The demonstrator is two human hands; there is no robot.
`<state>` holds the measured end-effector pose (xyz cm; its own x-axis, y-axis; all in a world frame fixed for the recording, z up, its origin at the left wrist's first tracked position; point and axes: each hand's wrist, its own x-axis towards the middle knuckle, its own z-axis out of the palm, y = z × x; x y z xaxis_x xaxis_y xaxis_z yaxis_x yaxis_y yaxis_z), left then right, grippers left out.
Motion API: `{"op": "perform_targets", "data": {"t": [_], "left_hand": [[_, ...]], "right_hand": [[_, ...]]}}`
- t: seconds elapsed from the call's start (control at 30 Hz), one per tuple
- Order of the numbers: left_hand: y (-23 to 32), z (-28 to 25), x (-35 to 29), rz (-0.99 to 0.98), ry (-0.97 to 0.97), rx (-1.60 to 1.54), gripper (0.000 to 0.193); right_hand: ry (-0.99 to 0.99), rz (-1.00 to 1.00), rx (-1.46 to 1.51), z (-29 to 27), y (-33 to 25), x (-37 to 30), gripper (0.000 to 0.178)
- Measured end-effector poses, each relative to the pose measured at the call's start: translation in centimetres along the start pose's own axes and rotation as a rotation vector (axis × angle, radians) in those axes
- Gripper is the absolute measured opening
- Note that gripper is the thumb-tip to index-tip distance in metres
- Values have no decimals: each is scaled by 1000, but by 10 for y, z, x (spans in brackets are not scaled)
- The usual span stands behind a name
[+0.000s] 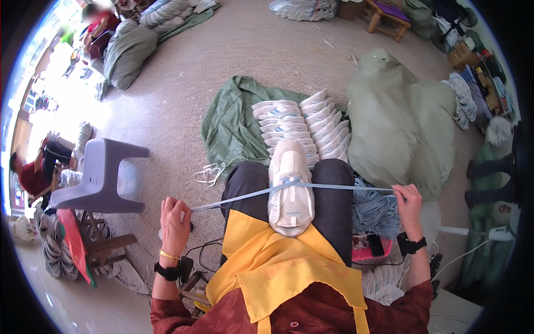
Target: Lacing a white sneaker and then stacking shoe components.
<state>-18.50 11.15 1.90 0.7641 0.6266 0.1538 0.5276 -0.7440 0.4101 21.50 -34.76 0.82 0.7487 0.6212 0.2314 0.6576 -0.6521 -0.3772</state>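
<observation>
A white sneaker (290, 158) rests between my thighs, its toe end and heel lying along the line of my legs. Across its tongue runs a pale blue shoelace (345, 187), pulled out straight to both sides and crossing over the middle of the shoe. My left hand (175, 225) pinches one end of the lace, out beyond my left knee. The other end is pinched in my right hand (409, 206), off to the right of my right knee. Both hands are closed and well apart from the shoe. A yellow apron (300, 267) covers my lap.
Rows of white shoes (283, 125) lie on a green sheet (231, 119) ahead. Bulky green sacks (389, 122) stand to the right, above a bundle of blue laces (375, 211) and a pink basket (361, 253) with a phone. A grey plastic chair (103, 172) is at left; other people sit beyond.
</observation>
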Motion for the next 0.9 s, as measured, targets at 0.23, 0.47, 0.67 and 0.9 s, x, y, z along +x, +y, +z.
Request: {"op": "perform_targets", "data": {"t": [0.23,0.47,0.67,0.9], "left_hand": [[-83,-44,4,-165,109,103,10],[-170,-98,1,-300,211,128,7],[-232,-142,-7,-460,253,248,4],[-294,-186,-21,-561,273,140,6]], "right_hand": [[-18,120,-30,-16,84,-27,18],[48,272,86,-23,161,-48,17],[66,394,46,-52,224,-65,18],[153,486,-18,-100,291,-84,17]]}}
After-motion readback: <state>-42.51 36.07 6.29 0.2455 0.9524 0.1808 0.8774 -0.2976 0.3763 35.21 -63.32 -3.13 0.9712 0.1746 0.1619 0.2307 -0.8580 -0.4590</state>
